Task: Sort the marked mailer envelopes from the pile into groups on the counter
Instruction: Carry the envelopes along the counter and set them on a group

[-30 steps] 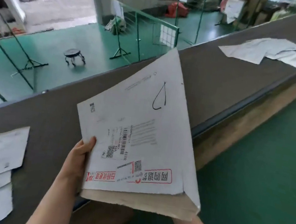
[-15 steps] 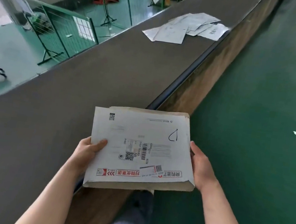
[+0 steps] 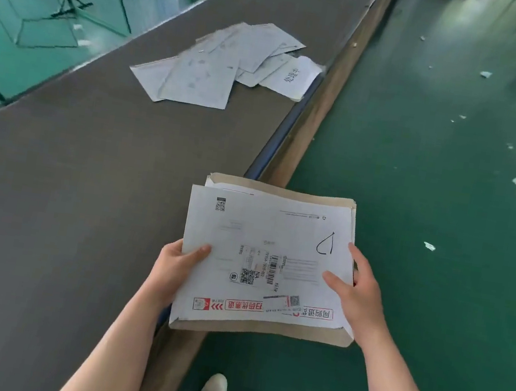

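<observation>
Both hands, left hand (image 3: 174, 266) and right hand (image 3: 358, 289), grip a stack of mailers (image 3: 265, 263). Top mailer white, pen-marked, labelled. Loose group (image 3: 222, 66) lies on the counter (image 3: 67, 183).

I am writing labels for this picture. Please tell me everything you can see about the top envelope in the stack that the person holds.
The top envelope is a white paper mailer, lying flat and face up on a stack of mailers with brownish edges. It carries a hand-drawn black mark like a teardrop, a shipping label with barcode and QR code, a small QR code near one corner, and red printed banners along the near edge. The left hand grips its left edge with the thumb on top; the right hand holds the right side, thumb resting on the face.
</observation>
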`<state>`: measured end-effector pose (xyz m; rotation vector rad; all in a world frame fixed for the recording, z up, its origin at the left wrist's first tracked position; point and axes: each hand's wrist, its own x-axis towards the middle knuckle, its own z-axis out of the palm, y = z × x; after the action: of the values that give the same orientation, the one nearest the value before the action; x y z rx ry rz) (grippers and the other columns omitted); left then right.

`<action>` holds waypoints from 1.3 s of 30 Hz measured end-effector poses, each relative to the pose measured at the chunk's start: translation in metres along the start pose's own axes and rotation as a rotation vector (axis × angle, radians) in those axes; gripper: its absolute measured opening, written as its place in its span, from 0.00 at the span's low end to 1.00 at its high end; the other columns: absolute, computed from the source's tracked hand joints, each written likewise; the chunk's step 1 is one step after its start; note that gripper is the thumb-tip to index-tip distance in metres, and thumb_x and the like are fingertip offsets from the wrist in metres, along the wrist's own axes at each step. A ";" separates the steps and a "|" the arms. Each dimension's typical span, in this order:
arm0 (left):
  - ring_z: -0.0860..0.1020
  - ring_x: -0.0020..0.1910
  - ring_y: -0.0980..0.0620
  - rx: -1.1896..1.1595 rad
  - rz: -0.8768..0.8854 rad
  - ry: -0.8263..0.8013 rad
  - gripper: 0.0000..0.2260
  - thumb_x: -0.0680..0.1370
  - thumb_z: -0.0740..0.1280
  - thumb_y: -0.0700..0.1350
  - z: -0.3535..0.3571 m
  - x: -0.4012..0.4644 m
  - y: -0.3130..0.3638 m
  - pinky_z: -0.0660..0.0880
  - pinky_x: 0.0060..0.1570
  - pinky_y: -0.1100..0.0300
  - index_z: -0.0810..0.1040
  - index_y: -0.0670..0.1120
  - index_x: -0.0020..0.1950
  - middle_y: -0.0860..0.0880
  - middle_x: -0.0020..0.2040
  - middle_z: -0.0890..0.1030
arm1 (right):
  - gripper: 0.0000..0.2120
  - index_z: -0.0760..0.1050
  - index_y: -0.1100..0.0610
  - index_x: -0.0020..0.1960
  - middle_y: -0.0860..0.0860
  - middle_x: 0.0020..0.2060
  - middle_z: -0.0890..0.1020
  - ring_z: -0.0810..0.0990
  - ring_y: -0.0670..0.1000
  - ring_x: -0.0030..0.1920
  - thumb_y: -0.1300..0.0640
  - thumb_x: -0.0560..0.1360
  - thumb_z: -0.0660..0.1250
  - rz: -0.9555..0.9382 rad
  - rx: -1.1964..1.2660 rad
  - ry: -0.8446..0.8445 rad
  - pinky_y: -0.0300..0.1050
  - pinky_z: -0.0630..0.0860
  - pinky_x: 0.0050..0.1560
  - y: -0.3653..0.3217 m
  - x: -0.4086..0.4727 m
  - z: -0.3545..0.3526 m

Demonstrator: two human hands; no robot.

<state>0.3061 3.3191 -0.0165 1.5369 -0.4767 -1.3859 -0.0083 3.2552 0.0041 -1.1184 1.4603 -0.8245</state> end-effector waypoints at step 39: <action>0.85 0.55 0.39 0.078 -0.053 -0.302 0.12 0.80 0.69 0.36 0.589 0.860 0.480 0.79 0.60 0.38 0.78 0.38 0.63 0.40 0.58 0.85 | 0.14 0.80 0.60 0.60 0.56 0.57 0.86 0.85 0.58 0.58 0.69 0.77 0.69 0.123 0.598 0.222 0.57 0.78 0.64 -0.310 0.992 -0.207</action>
<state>0.1522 2.1820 0.0040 1.4146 -0.6845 -1.6684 -0.1370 2.2033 0.0036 -0.4949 1.3120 -1.2224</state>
